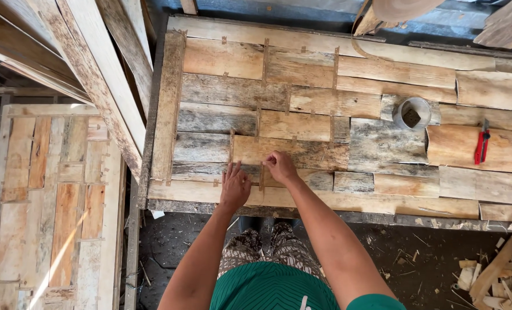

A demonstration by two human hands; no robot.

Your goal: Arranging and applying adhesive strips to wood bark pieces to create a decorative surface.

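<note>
Head view: both hands on wood panel [325, 138].
L hand [234, 186] flat, fingers spread, on boards; R hand [280, 166] curled, pressing thin strip [262, 177] just beside it. Grip unclear.

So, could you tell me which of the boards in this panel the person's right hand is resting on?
The right hand rests on the tan board near the panel's lower left, unlike the grey weathered boards just left; the left hand lies lower.
</note>
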